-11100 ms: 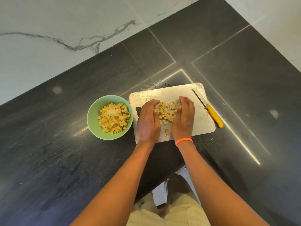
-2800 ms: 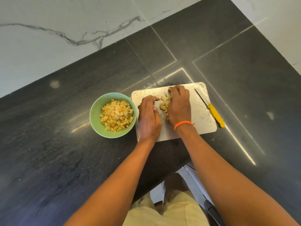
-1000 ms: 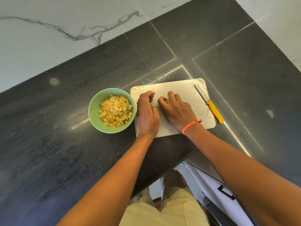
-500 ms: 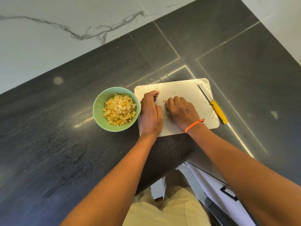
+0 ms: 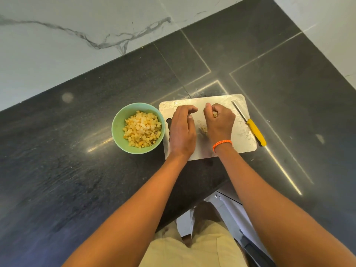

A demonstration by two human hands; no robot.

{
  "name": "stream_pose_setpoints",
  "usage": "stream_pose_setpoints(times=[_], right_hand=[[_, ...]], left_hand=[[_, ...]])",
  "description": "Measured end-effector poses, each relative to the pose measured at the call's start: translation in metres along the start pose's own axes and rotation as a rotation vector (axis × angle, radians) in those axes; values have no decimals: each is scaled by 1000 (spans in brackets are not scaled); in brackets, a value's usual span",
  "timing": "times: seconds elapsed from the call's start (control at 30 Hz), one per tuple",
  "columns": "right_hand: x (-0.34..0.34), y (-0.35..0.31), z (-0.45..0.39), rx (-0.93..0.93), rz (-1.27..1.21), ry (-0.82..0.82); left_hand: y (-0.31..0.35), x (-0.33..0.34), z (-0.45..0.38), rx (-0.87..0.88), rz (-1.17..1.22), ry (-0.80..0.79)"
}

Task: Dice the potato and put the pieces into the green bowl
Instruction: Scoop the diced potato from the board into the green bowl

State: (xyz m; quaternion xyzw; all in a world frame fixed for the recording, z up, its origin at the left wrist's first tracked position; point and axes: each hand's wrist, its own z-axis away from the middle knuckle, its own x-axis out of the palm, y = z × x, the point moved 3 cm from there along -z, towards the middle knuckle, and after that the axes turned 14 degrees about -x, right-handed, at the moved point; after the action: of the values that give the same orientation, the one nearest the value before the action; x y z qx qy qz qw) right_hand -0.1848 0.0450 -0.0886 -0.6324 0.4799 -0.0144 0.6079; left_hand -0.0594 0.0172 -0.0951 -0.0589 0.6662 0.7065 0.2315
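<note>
Small pale-yellow potato cubes (image 5: 203, 129): last few lie on the board between the two hands; one or two more show inside the curled right hand (image 5: 219, 122) near its thumb. The bulk already sits heaped in the round pale-green bowl (image 5: 119, 130), at 9 o'clock from the board, rim just beside its edge.

Right hand: fingers curled round a small catch of cubes, orange braided wristband (image 5: 222, 144) at the wrist. Left hand (image 5: 182, 130): fingers bent, tips on the board near 12 o'clock; whether it pinches any cube, cannot tell.

Rounded rectangular pale grey cutting board (image 5: 240, 135) rests on the dark grey stone counter (image 5: 57, 170). Yellow-handled knife (image 5: 256, 132) lies at the board's 3 o'clock edge, blade on the board, untouched.

Judgement: final gather-and-transfer step. To do it well, sweep strays toward the closed hand with the left fingertips, keep the right hand cupped closed while crossing toward 9 o'clock, and release low over the bowl's centre, since the heap is high and cubes may roll off.
</note>
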Motion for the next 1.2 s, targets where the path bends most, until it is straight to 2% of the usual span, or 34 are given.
stream_pose_setpoints(times=[0.1,0.2,0.47,0.57,0.67,0.73,0.97,1.1,1.2], right_hand=[[9,-20,3,243,-388,48],[20,-48,2,239,-471,42],[69,-125,2,-155,-233,-59],[90,-136,17,-369,-11,-247],[105,-134,33,-659,300,-388],[105,-132,37,-695,294,-378],[84,-121,21,-328,-143,-263],[78,-114,17,-177,-297,-296],[68,-105,15,41,-442,-181]], left_hand=[[17,-8,-3,-35,90,38],[31,-26,-7,-55,155,94],[16,-105,-17,-162,279,437],[2,-124,-17,-217,268,543],[-5,-132,-17,-229,236,570],[-5,-132,-16,-214,226,551],[9,-117,-15,-150,260,498],[14,-109,-15,-121,256,534],[17,-100,-16,-91,238,519]])
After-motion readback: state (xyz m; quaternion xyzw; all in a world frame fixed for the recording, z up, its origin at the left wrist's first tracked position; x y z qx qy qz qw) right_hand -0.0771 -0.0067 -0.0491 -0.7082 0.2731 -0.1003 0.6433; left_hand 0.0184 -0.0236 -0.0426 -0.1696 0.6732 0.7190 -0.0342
